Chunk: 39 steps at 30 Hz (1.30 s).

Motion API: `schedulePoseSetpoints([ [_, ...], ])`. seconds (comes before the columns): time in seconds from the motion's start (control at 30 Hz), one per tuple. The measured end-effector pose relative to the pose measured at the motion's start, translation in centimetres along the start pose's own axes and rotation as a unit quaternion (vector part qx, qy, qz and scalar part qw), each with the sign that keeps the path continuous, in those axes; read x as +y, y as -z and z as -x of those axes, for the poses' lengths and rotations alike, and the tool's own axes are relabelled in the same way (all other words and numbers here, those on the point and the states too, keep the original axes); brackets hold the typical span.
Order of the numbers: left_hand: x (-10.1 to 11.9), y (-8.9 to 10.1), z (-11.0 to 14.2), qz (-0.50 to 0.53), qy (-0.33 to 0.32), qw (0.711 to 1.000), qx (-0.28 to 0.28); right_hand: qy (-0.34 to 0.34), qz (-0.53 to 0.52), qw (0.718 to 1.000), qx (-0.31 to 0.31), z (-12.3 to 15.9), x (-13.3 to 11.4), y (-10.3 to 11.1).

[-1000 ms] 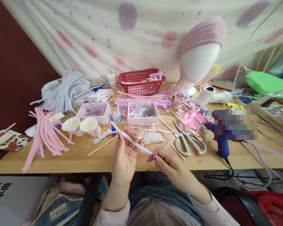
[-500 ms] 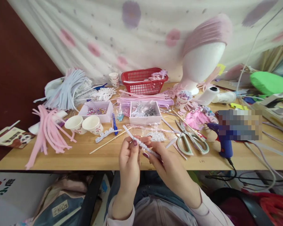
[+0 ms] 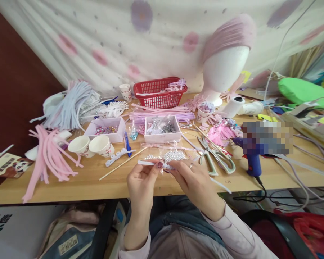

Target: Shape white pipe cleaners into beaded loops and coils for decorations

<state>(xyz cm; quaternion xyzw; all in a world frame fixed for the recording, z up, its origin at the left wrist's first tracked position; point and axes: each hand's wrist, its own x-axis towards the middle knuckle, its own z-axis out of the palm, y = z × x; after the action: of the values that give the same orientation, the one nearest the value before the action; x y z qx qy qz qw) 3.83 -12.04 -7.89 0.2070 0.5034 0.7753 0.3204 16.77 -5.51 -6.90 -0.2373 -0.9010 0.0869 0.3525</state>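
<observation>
My left hand (image 3: 143,183) pinches a pale lavender-white pipe cleaner (image 3: 145,163) between thumb and fingers, above the front of the table. Its left end sticks out past my fingertips. From the right, my right hand (image 3: 196,183) closes on the same pipe cleaner, fingertips close to those of the left. A pale tail of it appears to stretch out beyond the right hand. The middle is mostly covered by my fingers. Just behind my hands lies a clear bag of white pearl beads (image 3: 174,155). Scissors (image 3: 217,162) lie right of the right hand.
A blue glue gun (image 3: 253,163) stands at the right, beside cables. Paper cups (image 3: 99,146), pink pipe cleaners (image 3: 50,154) and a wooden stick (image 3: 121,164) are at the left. Behind are white bead boxes (image 3: 162,137), a red basket (image 3: 160,102) and a foam head (image 3: 224,70).
The pipe cleaner has turned from slanting to nearly level. My right hand has rolled over, its back now upward, and both hands have shifted slightly. The view has moved a little to the right.
</observation>
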Motion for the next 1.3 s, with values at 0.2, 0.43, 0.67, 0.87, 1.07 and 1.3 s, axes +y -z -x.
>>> schedulePoseSetpoints([
  [0.2,0.4,0.2,-0.4,0.056,0.036,0.997,-0.026,-0.026,-0.112,0.993,-0.022,0.2,0.1,0.1],
  [0.43,-0.1,0.0,-0.3,0.053,0.085,0.992,-0.076,-0.059,-0.127,0.99,-0.014,0.1,0.2,0.0],
  [0.67,-0.3,-0.4,-0.6,0.115,0.077,0.99,0.003,-0.078,-0.089,0.992,-0.047,0.6,0.4,0.2],
  [0.87,-0.6,-0.7,-0.3,0.126,0.107,0.986,0.014,-0.08,-0.124,0.987,-0.067,0.6,0.2,0.5],
  [1.07,-0.5,0.0,-0.5,0.141,0.131,0.981,-0.038,-0.204,-0.434,0.858,-0.184,0.0,-0.3,1.4],
  [1.3,0.1,-0.5,-0.7,0.21,0.174,0.952,-0.141,-0.339,-0.765,0.461,-0.294,-0.2,0.8,-0.1],
])
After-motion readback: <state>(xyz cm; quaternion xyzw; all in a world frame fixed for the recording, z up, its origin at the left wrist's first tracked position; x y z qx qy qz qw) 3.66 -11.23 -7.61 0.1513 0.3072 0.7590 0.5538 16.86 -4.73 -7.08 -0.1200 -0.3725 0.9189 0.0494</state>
